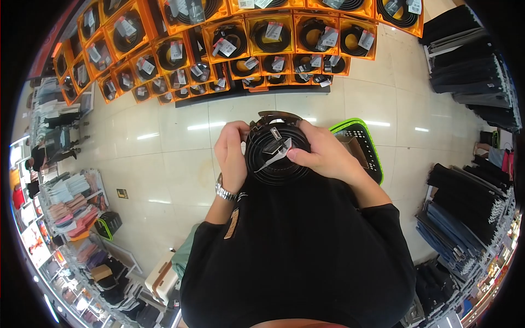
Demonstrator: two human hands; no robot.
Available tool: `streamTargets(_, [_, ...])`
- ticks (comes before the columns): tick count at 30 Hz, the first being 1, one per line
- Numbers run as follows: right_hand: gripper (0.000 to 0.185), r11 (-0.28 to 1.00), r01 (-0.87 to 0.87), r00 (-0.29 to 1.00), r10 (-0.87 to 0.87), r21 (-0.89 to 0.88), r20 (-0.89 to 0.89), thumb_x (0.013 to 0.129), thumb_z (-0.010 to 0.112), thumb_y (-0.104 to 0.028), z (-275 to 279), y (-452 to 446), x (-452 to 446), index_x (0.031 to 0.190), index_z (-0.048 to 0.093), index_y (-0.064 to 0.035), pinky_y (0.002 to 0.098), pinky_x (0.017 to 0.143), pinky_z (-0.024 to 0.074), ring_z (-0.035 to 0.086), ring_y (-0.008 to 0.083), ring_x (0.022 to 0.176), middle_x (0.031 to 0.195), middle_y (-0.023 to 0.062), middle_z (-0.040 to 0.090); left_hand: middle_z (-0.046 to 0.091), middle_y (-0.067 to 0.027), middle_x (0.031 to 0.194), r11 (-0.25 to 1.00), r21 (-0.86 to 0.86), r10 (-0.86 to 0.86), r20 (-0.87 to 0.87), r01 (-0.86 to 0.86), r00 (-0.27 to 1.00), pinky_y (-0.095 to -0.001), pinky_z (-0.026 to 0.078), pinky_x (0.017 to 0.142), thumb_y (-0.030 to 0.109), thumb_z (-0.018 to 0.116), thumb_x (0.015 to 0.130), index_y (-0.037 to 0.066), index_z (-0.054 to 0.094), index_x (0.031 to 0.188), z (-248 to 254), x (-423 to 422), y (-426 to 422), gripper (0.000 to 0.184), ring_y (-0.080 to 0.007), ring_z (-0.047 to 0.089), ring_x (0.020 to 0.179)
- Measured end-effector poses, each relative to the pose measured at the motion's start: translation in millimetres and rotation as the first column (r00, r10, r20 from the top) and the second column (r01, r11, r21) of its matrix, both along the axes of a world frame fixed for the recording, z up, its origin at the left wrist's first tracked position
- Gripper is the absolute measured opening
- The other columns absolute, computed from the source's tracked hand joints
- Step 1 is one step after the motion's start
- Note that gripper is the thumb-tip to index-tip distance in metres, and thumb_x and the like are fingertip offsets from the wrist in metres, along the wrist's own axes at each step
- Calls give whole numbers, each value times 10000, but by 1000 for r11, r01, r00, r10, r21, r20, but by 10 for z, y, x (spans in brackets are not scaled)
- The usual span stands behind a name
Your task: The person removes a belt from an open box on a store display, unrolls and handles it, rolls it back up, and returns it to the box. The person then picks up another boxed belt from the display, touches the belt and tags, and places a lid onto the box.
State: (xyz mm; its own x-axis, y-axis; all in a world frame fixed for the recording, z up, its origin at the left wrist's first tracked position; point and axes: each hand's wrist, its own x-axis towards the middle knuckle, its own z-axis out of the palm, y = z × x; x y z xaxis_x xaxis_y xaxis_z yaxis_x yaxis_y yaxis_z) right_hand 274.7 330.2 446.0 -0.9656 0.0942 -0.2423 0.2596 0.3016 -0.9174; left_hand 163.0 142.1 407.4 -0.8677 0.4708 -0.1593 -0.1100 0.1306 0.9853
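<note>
Close in front of my chest I hold a coiled black belt [258, 164] with both hands. A dark buckle shows at the top of the coil, and a grey paper tag [277, 155] lies across its middle. My left hand [232, 154], with a metal watch on the wrist, is closed on the coil's left side. My right hand [322, 149] wraps the right side, its thumb at the tag's end. The right fingers are partly hidden behind the coil.
Ahead, an orange rack [249, 34] displays several coiled belts with tags. A black basket with a green rim [377, 156] stands beyond my right forearm. Trousers hang on racks [465, 202] at the right. Folded clothes [76, 199] line the left, near another black basket [108, 224].
</note>
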Motion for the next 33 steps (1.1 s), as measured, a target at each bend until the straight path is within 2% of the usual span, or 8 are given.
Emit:
streamTargets(3, [633,997,72,997,-73,-26,-26,816,625,-414,-52,14,7,1139,478,110,415,800,477,609,410,914,956,276,619,560,-101,1111,979,54,-173,-288,197,942,-300,413,895,257,416,970,-37,548,1148,-9,71,-32,368,-183,554,969])
streamTargets(4, [633,997,73,997,-74,-27,-27,816,625,-414,-33,11,-3,1139,478,110,415,800,477,609,410,914,956,276,619,526,-117,1169,963,-4,-259,-272,268,927,-294,421,899,260,433,963,-28,460,1245,15,108,-42,404,-178,548,984])
streamTargets(6, [568,989,115,993,-116,-96,-3,803,617,-328,15,-12,-22,1137,471,109,370,831,467,615,355,931,995,252,623,521,-125,1156,937,201,-314,119,287,942,-283,434,880,276,451,962,-7,321,1339,96,154,5,489,-159,535,975])
streamTargets(14, [555,982,181,975,-186,-52,-120,765,672,-286,44,141,-142,1130,478,85,313,783,474,606,222,867,939,183,618,516,-88,1131,926,273,-269,-13,262,963,-255,432,794,331,450,972,16,258,1367,130,-55,299,540,-117,506,938])
streamTargets(21, [407,919,207,902,-312,-335,-298,877,640,-143,-154,476,-307,1201,486,48,255,802,460,552,98,886,988,71,618,384,-166,1361,871,306,-365,-121,385,923,-342,296,1051,260,483,948,5,216,1395,219,-329,696,579,-224,392,1253])
streamTargets(24, [419,930,202,911,-294,-308,-290,914,591,-204,-170,627,-339,1216,464,57,267,807,456,569,130,916,1012,109,614,396,-167,1348,933,142,-304,-187,332,934,-332,324,1039,101,584,883,7,226,1389,288,-345,877,627,-209,414,1235])
streamTargets(30, [466,892,194,854,-359,-410,-378,953,517,-294,-120,807,-330,1242,423,59,297,878,431,566,191,1011,1075,151,600,404,-152,1330,903,200,-319,-278,380,906,-327,352,1021,78,596,876,7,237,1384,266,-369,1145,627,-194,433,1213])
streamTargets(33, [576,930,204,880,-311,-307,-359,863,658,-337,-44,932,-276,1226,432,50,303,854,454,590,191,972,1062,151,619,386,-158,1348,898,221,-319,-271,381,908,-332,341,1029,152,582,898,5,231,1390,255,-331,1251,621,-206,417,1228])
